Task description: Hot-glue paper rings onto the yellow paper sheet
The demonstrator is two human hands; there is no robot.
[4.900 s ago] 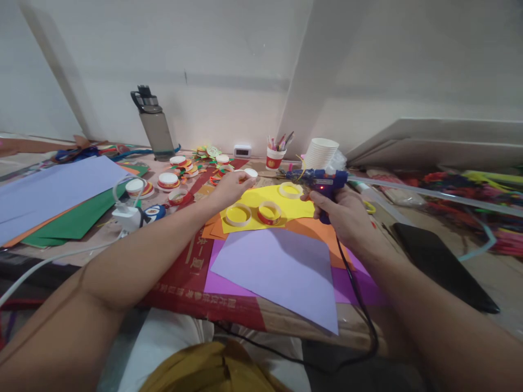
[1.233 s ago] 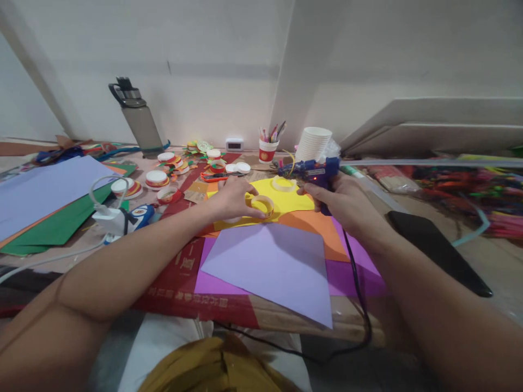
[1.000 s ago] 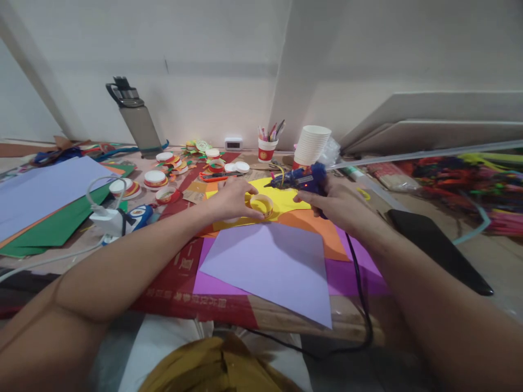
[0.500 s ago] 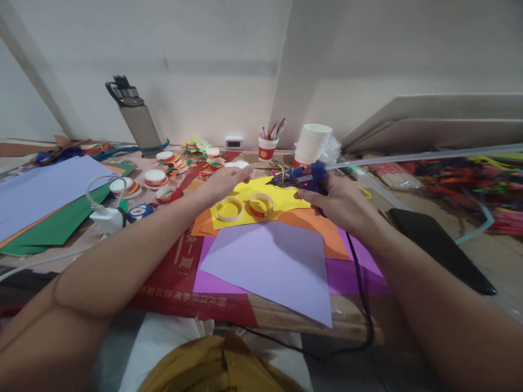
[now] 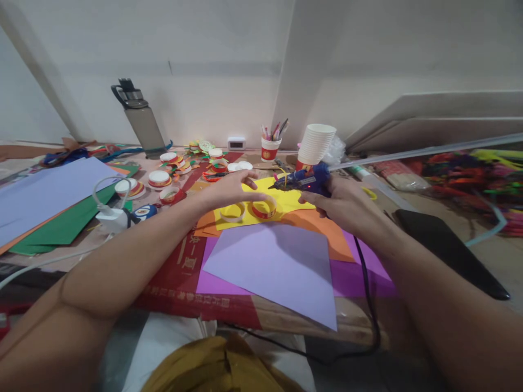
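Observation:
My right hand point(image 5: 345, 201) is wrapped round the grip of a blue hot glue gun point(image 5: 302, 179). Its nozzle points left above the yellow paper point(image 5: 296, 202), and a long clear glue stick point(image 5: 412, 152) runs out of its back. My left hand point(image 5: 232, 188) hovers over the paper with thumb and fingers apart, holding nothing. Below it lie a pale cup ring point(image 5: 232, 219) and a red-and-white cup ring point(image 5: 267, 214), both partly covered by the thumb. A lilac sheet point(image 5: 273, 261) lies nearer me, over orange paper point(image 5: 337, 239) and purple paper point(image 5: 363, 279).
Layered paper-cup pieces point(image 5: 159, 179) lie left of centre, beside a white plug adapter point(image 5: 112, 219). Behind stand a bottle point(image 5: 144, 128), a cup of pens point(image 5: 270, 148) and stacked paper cups point(image 5: 316, 141). A black phone-like slab point(image 5: 449, 253) lies right. The gun's black cord point(image 5: 365, 283) hangs over the edge.
My left hand has opened, its thumb spreading away from the fingers and down over the rings. My right hand still holds the glue gun. The view has shifted slightly.

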